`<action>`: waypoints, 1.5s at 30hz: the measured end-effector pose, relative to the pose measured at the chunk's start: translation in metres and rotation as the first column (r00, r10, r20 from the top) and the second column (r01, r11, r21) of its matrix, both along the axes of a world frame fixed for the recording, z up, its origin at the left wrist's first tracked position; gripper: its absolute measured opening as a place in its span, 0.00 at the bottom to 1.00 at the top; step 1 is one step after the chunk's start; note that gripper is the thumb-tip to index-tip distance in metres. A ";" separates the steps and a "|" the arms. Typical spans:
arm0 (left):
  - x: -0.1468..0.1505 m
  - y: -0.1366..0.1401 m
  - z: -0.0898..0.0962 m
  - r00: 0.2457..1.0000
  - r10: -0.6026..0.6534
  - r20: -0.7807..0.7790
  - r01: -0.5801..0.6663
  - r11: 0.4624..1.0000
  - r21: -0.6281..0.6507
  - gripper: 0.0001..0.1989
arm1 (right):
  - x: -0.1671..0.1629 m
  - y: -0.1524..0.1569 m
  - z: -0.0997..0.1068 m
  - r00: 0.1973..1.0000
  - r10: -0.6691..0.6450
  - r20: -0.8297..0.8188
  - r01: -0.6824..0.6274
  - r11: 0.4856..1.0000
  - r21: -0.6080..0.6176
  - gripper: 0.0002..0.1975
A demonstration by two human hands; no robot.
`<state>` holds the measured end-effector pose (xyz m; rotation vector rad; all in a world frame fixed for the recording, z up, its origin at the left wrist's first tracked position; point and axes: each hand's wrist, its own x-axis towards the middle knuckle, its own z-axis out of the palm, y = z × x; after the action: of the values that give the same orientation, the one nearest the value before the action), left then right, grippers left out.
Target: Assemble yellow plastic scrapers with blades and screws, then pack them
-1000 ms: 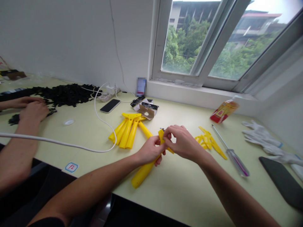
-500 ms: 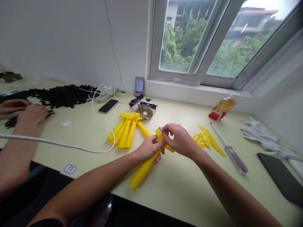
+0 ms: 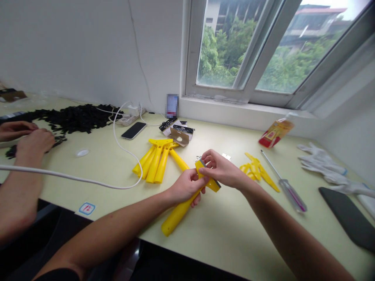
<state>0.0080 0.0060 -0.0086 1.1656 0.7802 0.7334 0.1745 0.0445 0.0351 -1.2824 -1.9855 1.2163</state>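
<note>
A yellow scraper (image 3: 179, 214) slants over the table with its handle end toward me. My left hand (image 3: 186, 186) is closed around its neck, thumb near the head. My right hand (image 3: 218, 168) pinches the wide head, thumb on the yellow face and fingers behind it. A thin dark grey blade (image 3: 216, 181) runs along the head's far edge. Small metal pieces (image 3: 199, 159) show just beyond the head, and pale flat pieces (image 3: 226, 157) lie behind my right hand. Several more yellow scraper handles (image 3: 158, 162) lie fanned out to the left.
Yellow plastic parts (image 3: 254, 168), a screwdriver (image 3: 288, 191), white gloves (image 3: 319, 166) and a dark flat object (image 3: 345, 218) lie right. A bottle (image 3: 275, 132) stands behind. Left are a white cable (image 3: 88, 178), a phone (image 3: 134, 130), black pieces (image 3: 84, 119) and another person's hands (image 3: 35, 140).
The scraper's head has turned a little, and a dark blade now shows along its edge. My right thumb has moved onto the yellow face. My left hand keeps its hold.
</note>
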 end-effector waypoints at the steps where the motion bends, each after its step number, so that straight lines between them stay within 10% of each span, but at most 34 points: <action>1: 0.000 -0.001 0.000 1.000 -0.011 -0.006 0.011 1.000 0.003 0.25 | 0.001 0.000 0.000 0.999 0.029 -0.043 -0.031 0.998 -0.051 0.17; 7: -0.001 0.000 0.004 1.000 0.017 0.012 -0.016 1.000 -0.015 0.25 | -0.001 -0.004 0.002 0.998 -0.005 0.056 -0.008 0.970 0.244 0.12; 12: -0.001 0.003 0.003 0.998 0.057 -0.002 -0.057 0.998 -0.037 0.27 | -0.006 -0.011 0.006 0.963 -0.058 0.262 -0.114 0.796 0.595 0.04; 18: 0.000 0.004 -0.001 0.996 0.089 -0.006 -0.089 0.995 -0.031 0.26 | -0.007 -0.015 0.005 0.916 -0.115 0.384 -0.231 0.632 0.739 0.08; 24: -0.001 0.004 0.000 0.998 0.068 -0.011 -0.068 0.998 -0.011 0.25 | -0.007 -0.012 0.004 0.960 -0.083 0.267 -0.103 0.783 0.614 0.04; 29: -0.001 0.003 0.002 0.999 0.023 -0.033 -0.022 0.999 0.030 0.24 | -0.007 -0.005 0.000 0.999 -0.051 0.006 0.048 0.974 0.220 0.05; 37: -0.002 0.002 0.002 0.998 -0.014 -0.061 0.015 1.000 0.023 0.24 | -0.011 -0.004 -0.004 0.934 -0.042 -0.355 -0.033 0.978 -0.205 0.13; 45: -0.004 0.005 0.000 0.999 0.037 -0.004 -0.037 0.999 -0.004 0.25 | -0.008 -0.001 -0.008 0.990 0.036 -0.137 -0.009 0.982 0.190 0.07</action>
<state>0.0044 0.0107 -0.0088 1.1520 0.8084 0.7599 0.1666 0.0435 0.0268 -1.0552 -1.9657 1.0685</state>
